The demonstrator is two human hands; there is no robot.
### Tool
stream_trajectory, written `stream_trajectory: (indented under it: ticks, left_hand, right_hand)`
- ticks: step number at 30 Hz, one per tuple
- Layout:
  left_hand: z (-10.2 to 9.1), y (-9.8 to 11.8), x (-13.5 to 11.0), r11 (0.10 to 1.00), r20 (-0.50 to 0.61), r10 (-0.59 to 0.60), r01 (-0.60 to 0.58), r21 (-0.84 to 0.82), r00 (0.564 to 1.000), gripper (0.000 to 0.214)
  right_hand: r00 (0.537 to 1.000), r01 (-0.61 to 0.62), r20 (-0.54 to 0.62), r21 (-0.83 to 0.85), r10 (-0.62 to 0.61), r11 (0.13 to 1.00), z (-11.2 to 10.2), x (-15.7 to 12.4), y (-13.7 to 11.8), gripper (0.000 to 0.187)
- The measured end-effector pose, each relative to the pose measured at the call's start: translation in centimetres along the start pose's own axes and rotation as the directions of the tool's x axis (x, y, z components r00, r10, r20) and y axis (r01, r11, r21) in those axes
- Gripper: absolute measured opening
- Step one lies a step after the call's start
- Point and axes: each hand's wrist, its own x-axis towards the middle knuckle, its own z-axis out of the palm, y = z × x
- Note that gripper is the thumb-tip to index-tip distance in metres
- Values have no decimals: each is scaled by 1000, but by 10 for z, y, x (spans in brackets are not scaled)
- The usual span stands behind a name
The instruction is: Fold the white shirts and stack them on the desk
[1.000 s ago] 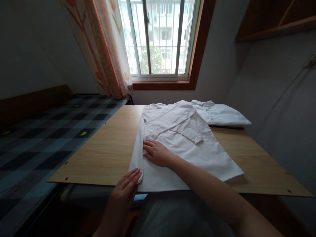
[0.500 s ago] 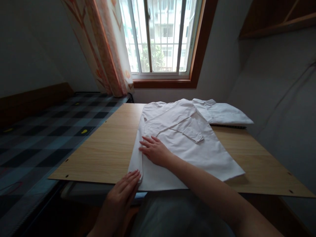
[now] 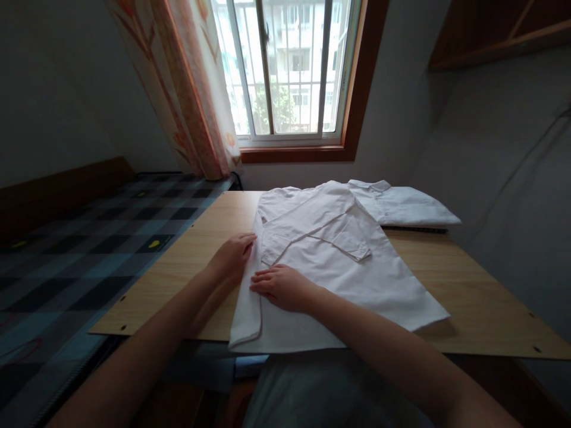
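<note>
Left fingers (image 3: 247,237) bend at the white shirt's (image 3: 357,285) edge, grip unclear; right fingers (image 3: 264,279) lie outstretched atop it.

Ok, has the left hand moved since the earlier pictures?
Yes: the left hand has moved away from the near edge of the table, toward the window, along the left side of the white shirt.

Bare board (image 3: 182,249) runs left of the white shirt (image 3: 330,273), the left forearm (image 3: 165,321) barring its near side; right, open wood separates folded garment (image 3: 408,208) from right forearm (image 3: 383,339).
</note>
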Motion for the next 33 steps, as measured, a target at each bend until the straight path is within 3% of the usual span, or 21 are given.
stream_trajectory:
  ticks: [3,6,13,21,26,29,33]
  left_hand:
    - [32,-11,27,989,98,-35,20,147,995,41]
    - [51,-17,36,974,122,-81,53,219,989,42]
    - [56,-33,55,967,248,-170,113,229,954,55]
    - [67,-42,89,935,281,-321,255,247,904,64]
    - [69,-44,95,923,237,-348,289,253,907,59]
    - [65,-34,89,915,137,-343,297,274,929,55]
    - [51,-15,77,924,-27,-186,184,334,982,47]
  right_hand:
    - [1000,-4,-3,6,5,1000,1,0,0,30]
    - [1000,-4,-13,3,5,1000,2,0,1,30]
    - [1000,0,17,39,0,999,1,1,1,33]
    - [1000,-13,26,41,12,999,1,2,2,34]
    - [999,-31,21,68,30,997,1,2,2,35]
    - [999,-32,0,102,32,994,2,1,2,35]
    - [996,-58,-51,276,75,959,4,-3,6,39]
